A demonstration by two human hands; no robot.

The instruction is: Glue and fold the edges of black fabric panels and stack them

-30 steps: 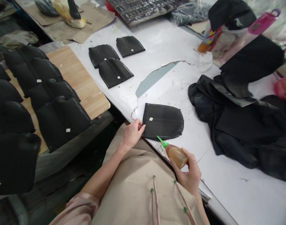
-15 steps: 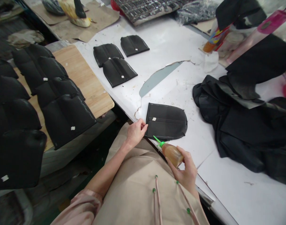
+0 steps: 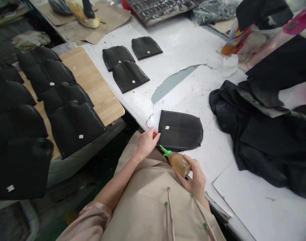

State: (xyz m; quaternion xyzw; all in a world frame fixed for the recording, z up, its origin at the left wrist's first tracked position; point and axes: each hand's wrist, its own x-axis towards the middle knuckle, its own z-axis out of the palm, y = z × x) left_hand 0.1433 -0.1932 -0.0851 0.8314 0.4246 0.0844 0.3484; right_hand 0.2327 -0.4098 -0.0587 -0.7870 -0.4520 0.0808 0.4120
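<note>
A black fabric piece with a small white tag lies flat at the table's near edge. My left hand pinches its left edge near the lower corner. In my right hand is a glue bottle of amber liquid, tilted, with its green nozzle pointing up and left. The nozzle tip is at the lower left corner of the piece; whether it touches cannot be made out.
Three similar black pieces lie farther back on the white table. More overlap on a wooden board at left. Black cloth is heaped at right, below a pink bottle. A metal tray stands behind.
My right hand has moved left with the bottle, bringing the green nozzle to the lower left corner of the piece. My left hand keeps its pinch there. The whole view has shifted slightly.
</note>
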